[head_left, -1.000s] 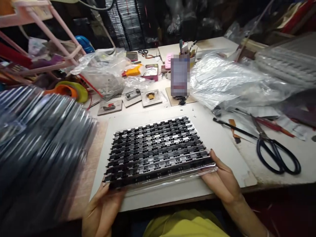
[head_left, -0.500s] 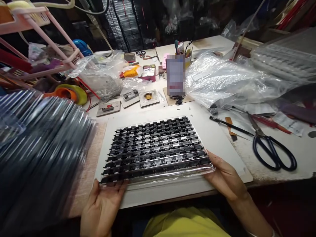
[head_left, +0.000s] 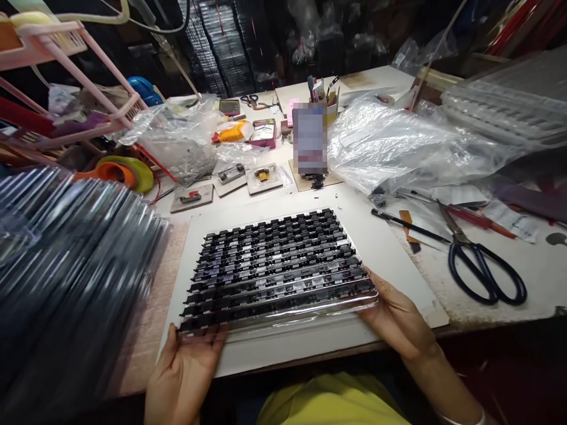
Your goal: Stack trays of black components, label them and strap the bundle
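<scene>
A clear plastic tray filled with rows of small black parts with metal pins lies between my hands, its near edge lifted a little above a white board. My left hand grips the near left corner, thumb at the side and fingers beneath. At the near right corner my right hand holds the tray, with its fingers partly hidden under the plastic.
A tall stack of filled clear trays stands close on the left. Dark-handled scissors and a black pen-like tool lie to the right. Crumpled plastic bags, small fixtures and a pixelated upright screen are behind.
The view has shifted slightly, so the bench items sit a little further left. Both hands keep hold of the tray, which tilts slightly differently, its right side a bit lower relative to the board.
</scene>
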`<state>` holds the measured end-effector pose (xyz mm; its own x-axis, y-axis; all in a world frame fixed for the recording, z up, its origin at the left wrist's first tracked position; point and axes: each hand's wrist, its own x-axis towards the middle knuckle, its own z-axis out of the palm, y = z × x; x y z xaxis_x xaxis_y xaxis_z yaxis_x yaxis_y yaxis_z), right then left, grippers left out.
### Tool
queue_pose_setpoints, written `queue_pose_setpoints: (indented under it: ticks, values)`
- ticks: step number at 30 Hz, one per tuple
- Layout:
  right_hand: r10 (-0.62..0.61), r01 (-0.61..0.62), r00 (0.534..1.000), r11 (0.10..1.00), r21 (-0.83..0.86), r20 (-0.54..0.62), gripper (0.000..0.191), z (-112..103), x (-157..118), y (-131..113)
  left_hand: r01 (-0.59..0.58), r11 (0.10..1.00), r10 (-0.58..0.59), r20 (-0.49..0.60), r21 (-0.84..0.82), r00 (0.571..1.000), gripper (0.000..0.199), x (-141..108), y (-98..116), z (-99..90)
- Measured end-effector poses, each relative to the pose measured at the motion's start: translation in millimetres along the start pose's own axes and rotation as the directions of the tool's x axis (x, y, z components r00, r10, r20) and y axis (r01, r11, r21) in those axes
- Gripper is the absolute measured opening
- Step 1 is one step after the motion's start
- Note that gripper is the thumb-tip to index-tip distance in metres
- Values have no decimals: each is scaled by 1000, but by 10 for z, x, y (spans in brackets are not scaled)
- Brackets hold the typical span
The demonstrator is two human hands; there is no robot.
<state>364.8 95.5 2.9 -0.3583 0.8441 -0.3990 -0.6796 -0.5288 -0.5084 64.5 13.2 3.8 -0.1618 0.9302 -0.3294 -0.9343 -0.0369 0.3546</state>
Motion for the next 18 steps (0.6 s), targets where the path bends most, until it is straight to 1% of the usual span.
queue_pose_setpoints:
  ticks: [2, 7, 11, 14, 18]
  values:
    - [1, -1, 1000, 1000, -6, -7, 24, -1, -2, 5, 7, 1000, -7, -5, 8, 1000, 48, -6, 17, -32]
    - [2, -2, 1000, 1000, -3, -28, 28, 23, -4, 6, -46, 998, 47, 16, -47, 999, 41, -6, -32, -101]
    - [5, -4, 992, 1000, 12, -122, 25, 11, -25, 1, -6, 999, 7, 6, -53, 1000, 38, -2, -23, -172]
    - [-5, 9, 983, 1000, 22, -182, 26, 1, -71, 12, 13, 999, -16, -73, -41, 997, 35, -24, -4, -173]
    - [-79, 73, 976, 997, -40, -201, 35, 34, -144, 47, -23, 999, 17, -211, -25, 977, 35, -54, -23, -94]
